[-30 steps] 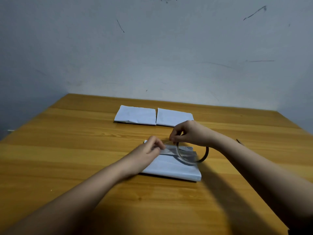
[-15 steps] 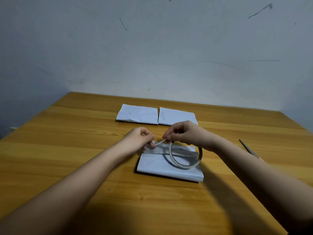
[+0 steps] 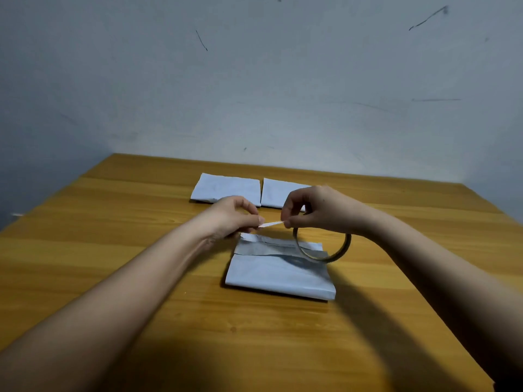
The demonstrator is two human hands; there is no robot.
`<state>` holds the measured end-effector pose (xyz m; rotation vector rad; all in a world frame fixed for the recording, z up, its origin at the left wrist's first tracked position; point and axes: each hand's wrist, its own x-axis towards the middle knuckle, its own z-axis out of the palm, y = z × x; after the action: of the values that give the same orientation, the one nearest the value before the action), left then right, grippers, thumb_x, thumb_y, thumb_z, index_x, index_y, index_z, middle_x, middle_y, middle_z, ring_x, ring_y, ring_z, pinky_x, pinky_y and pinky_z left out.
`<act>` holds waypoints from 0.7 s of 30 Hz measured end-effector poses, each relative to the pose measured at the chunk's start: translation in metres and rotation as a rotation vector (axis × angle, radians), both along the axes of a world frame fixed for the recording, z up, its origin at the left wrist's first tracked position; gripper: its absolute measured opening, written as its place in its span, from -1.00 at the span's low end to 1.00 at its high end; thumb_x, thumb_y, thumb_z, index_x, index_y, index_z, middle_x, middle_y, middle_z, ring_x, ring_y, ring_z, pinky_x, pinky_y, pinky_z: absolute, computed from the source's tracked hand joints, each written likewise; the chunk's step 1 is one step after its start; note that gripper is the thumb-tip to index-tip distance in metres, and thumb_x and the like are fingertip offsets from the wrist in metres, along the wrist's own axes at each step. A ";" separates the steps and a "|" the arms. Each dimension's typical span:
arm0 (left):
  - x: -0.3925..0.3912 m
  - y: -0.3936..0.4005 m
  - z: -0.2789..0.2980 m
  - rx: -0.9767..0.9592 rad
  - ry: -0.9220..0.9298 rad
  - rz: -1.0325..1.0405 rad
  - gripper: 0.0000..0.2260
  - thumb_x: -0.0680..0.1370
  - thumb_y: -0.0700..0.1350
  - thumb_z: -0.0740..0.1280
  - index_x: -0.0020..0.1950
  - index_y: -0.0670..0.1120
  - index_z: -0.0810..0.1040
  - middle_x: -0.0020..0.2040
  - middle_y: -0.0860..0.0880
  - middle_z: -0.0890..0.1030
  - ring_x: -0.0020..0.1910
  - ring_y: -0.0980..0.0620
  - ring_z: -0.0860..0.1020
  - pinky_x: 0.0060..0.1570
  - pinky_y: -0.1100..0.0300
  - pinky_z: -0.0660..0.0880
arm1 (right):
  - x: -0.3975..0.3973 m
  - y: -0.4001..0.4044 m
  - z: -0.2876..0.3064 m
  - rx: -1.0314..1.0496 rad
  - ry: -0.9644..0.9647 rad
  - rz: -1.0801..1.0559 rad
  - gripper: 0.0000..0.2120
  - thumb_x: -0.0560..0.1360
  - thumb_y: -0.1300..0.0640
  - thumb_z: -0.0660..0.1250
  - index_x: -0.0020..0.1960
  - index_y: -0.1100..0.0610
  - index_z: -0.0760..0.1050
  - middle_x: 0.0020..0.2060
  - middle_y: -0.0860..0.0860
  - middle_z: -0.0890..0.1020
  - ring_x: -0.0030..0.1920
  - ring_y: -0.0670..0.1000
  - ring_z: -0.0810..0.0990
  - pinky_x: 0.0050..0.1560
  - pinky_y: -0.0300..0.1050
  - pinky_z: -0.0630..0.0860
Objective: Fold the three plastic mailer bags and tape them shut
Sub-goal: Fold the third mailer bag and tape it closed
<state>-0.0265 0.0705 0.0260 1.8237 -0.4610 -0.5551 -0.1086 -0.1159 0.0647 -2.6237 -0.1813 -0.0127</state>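
Observation:
A folded white mailer bag lies on the wooden table in front of me, its grey flap turned over along the far edge. Both hands are raised just above that edge. My right hand grips a thin roll of tape, which hangs down below the fingers. My left hand pinches the free end of a short white strip of tape stretched between the two hands. Two more folded white bags lie side by side farther back.
A grey wall stands right behind the table's far edge. Bare wood lies to the left, to the right and in front of the near bag.
My left hand has lifted off the near bag and taken the tape's end. Both hands rose, and a short strip is now drawn out between them. The scissors seen at right are out of view.

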 end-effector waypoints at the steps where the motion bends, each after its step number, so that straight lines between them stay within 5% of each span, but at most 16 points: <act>1: 0.001 -0.001 0.001 0.009 -0.057 -0.002 -0.83 0.48 -0.28 0.41 -0.17 -0.11 0.43 -0.38 -0.04 0.59 -0.61 0.25 0.44 -0.61 0.44 0.26 | -0.002 -0.003 0.002 -0.056 -0.007 -0.002 -0.97 0.48 0.12 0.40 -0.09 0.01 0.60 -0.22 -0.18 0.64 -0.23 -0.31 0.52 -0.24 -0.41 0.38; 9: 0.009 -0.004 -0.013 0.154 -0.268 -0.050 -0.77 0.47 -0.28 0.42 -0.22 -0.10 0.38 -0.37 -0.04 0.57 -0.54 0.24 0.51 -0.41 0.38 0.42 | -0.016 -0.016 0.006 -0.320 -0.050 0.004 -0.94 0.51 0.06 0.35 -0.07 -0.09 0.57 -0.14 -0.22 0.63 -0.25 -0.30 0.48 -0.22 -0.30 0.38; 14: 0.010 -0.006 -0.019 0.289 -0.338 -0.082 -0.82 0.50 -0.23 0.39 -0.17 -0.08 0.40 -0.41 0.02 0.60 -0.42 0.12 0.63 -0.36 0.26 0.43 | -0.007 -0.003 -0.006 -0.616 -0.102 0.058 -0.89 0.54 0.05 0.25 0.01 -0.07 0.55 -0.07 -0.07 0.66 -0.07 0.01 0.58 -0.16 -0.13 0.49; 17: 0.011 -0.003 -0.022 0.362 -0.360 -0.093 -0.84 0.50 -0.21 0.37 -0.16 -0.07 0.40 -0.41 0.04 0.62 -0.33 0.11 0.66 -0.27 0.22 0.43 | -0.003 0.000 -0.016 -0.620 -0.087 0.082 -0.89 0.54 0.05 0.25 0.00 -0.06 0.54 -0.09 -0.05 0.66 -0.09 0.03 0.57 -0.24 -0.18 0.38; 21: 0.013 0.000 -0.027 0.423 -0.373 -0.092 -0.85 0.49 -0.20 0.37 -0.15 -0.06 0.40 -0.36 0.02 0.65 -0.30 0.11 0.67 -0.26 0.21 0.40 | -0.003 0.004 -0.028 -0.557 -0.029 0.096 -0.88 0.54 0.06 0.24 0.03 -0.05 0.53 -0.06 -0.08 0.65 -0.05 0.02 0.58 -0.15 -0.14 0.47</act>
<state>-0.0131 0.0702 -0.0010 2.3373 -0.7220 -0.3918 -0.1118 -0.1124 0.0367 -3.1667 -0.3657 0.0389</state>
